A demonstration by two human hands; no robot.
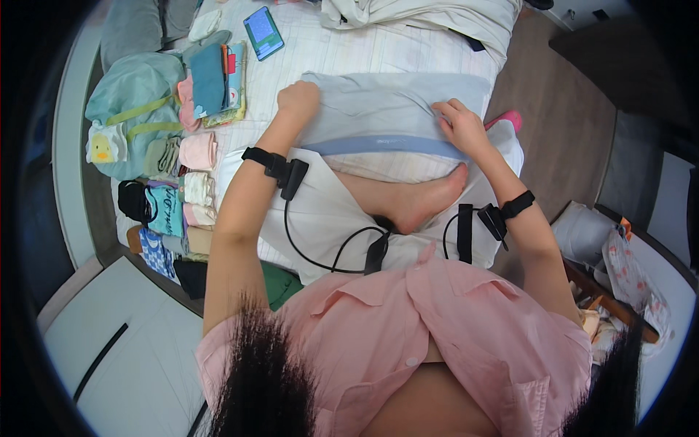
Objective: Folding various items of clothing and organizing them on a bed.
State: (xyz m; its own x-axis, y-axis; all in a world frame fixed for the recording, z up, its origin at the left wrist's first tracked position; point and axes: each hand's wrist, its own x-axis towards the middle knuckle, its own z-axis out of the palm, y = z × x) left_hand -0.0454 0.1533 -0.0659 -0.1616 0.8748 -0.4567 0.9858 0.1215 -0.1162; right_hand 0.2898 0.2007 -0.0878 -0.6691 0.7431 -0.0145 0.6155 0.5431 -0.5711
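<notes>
A pale grey garment with a blue elastic waistband lies spread flat on the bed in front of me. Its waistband side faces my bare foot. My left hand is closed at the garment's left edge, near the far corner, its fingertips hidden behind the knuckles. On the right part of the cloth rests my right hand, its fingers bent a little and apart, with nothing visible between them. Small creases run across the middle of the fabric.
Left on the bed are several rolled clothes, a stack of folded cloths and a light green bag. A phone lies beyond my left hand. White bedding is heaped at the far side. Cables run from my wrist straps.
</notes>
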